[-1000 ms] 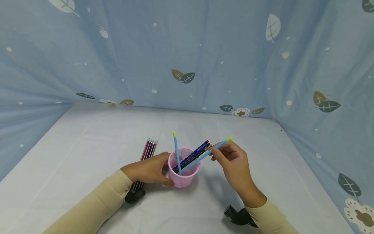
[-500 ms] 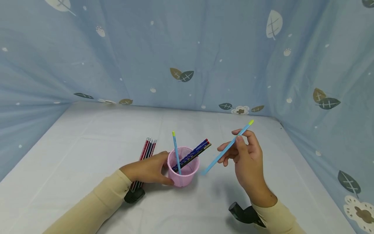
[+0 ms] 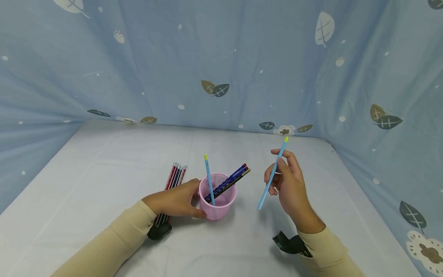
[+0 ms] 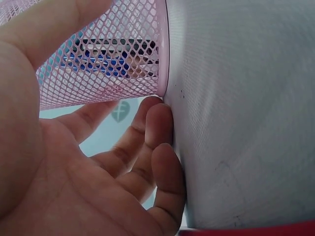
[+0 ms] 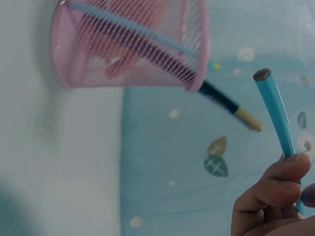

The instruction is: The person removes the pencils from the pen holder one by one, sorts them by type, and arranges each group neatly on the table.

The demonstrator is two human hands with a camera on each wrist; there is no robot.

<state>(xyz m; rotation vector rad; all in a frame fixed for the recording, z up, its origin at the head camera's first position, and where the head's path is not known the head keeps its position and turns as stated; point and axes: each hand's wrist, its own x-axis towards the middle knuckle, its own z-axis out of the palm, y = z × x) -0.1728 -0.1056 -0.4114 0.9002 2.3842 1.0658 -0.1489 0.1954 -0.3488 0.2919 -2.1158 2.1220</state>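
Observation:
In the head view a pink mesh pencil cup (image 3: 216,213) stands upright on the table. My left hand (image 3: 178,199) holds its left side, thumb in front and fingers behind; the left wrist view shows the thumb along the mesh wall (image 4: 140,24). Inside the cup lean a light-blue pencil (image 3: 209,175) with a yellow end, and several dark-blue and black pencils (image 3: 231,181) tilted right. Off to the right, my right hand (image 3: 288,184) pinches another light-blue pencil (image 3: 273,173), yellow end up. Its blunt lower end (image 5: 263,74) shows in the right wrist view, apart from the cup.
A bundle of red-striped and dark pencils (image 3: 176,177) lies under my left wrist, partly hidden by it. Black wrist devices (image 3: 160,231) hang at both sleeves. A blue leaf-patterned curtain (image 3: 221,57) closes off the back and sides of the white table (image 3: 138,150).
My right hand has drawn the light-blue pencil out of the cup, moved right with it, then turned it steeper and slightly back left. The left hand stays on the cup.

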